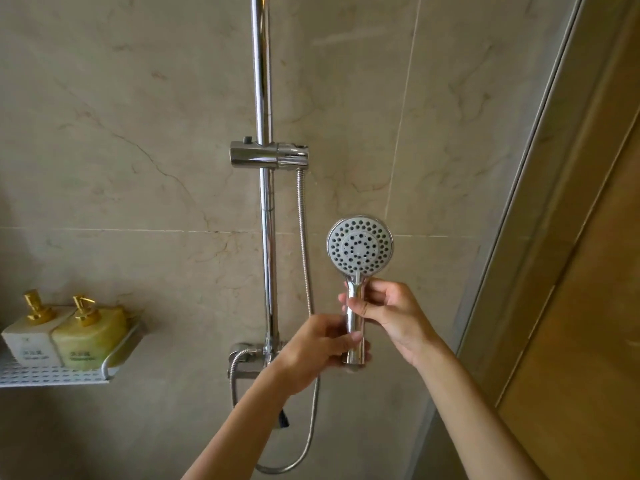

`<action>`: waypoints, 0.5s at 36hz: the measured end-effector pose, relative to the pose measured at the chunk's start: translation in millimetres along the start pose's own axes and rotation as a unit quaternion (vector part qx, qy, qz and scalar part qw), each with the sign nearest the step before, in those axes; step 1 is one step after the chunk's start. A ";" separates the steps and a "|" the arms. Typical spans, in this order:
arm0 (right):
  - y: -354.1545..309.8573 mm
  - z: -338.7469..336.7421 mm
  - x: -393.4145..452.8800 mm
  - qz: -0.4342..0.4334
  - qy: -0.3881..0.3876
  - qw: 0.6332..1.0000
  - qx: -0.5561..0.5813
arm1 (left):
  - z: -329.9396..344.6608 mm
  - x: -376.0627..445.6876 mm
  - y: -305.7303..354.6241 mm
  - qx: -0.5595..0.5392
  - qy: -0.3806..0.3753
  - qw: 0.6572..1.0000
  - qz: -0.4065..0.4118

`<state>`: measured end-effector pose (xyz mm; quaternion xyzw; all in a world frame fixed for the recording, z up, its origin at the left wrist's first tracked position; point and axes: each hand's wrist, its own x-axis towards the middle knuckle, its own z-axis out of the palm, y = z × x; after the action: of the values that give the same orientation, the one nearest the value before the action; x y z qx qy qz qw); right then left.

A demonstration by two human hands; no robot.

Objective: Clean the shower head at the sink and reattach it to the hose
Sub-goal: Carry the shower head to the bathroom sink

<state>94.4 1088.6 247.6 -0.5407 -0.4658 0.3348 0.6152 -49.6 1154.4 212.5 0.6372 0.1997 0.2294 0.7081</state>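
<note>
A beige marble-tiled shower wall point(138, 116) fills most of the view, with a glass door frame point(540, 188) slanting down the right side. A chrome riser rail point(262, 81) runs down the middle of the wall to the mixer valve point(242, 362) low down. On the rail sits a sliding holder bracket point(268, 154), with no shower head in it. The metal hose point(304, 244) hangs from the bracket's right end, passes behind the hands and loops below them. At the left a white perforated shelf point(52, 375) carries two pump bottles with gold tops, a white one point(31, 341) touching a green one point(90, 334).

The hand-held shower head point(359, 244) stands upright in front of the wall, just right of the hose, its nozzle face turned toward the camera. The right hand point(391, 313) wraps the upper handle just under the face. The left hand point(311, 348) curls its fingers round the lower handle near the threaded base.

No sink is in view, and I cannot tell whether the face has been cleaned. The handle's bottom end shows bare chrome with no hose nut on it, so the head looks detached. Judging by the setting, either the head has just come off for cleaning or it is back for refitting; in both cases screwing it to the hose is left.
</note>
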 end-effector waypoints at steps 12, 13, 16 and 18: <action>-1.5 -72.8 -15.0 -0.007 0.091 0.996 0.000 | 61.0 51.9 -1.8 -0.013 -0.073 0.997 -0.007; -2.6 -77.4 -17.9 -0.007 0.101 0.995 -0.001 | 65.9 55.7 -2.3 -0.012 -0.082 0.997 -0.008; -6.5 -91.2 -27.4 -0.001 0.132 0.991 -0.004 | 80.8 65.7 -4.2 -0.006 -0.117 0.993 -0.011; -8.2 -99.7 -33.2 0.006 0.152 0.988 -0.012 | 89.0 71.6 -5.2 -0.008 -0.144 0.990 -0.013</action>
<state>175.6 1021.4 250.6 -0.5955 -0.3681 0.2464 0.6702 60.4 1123.3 217.7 0.6556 0.1024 0.1277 0.7372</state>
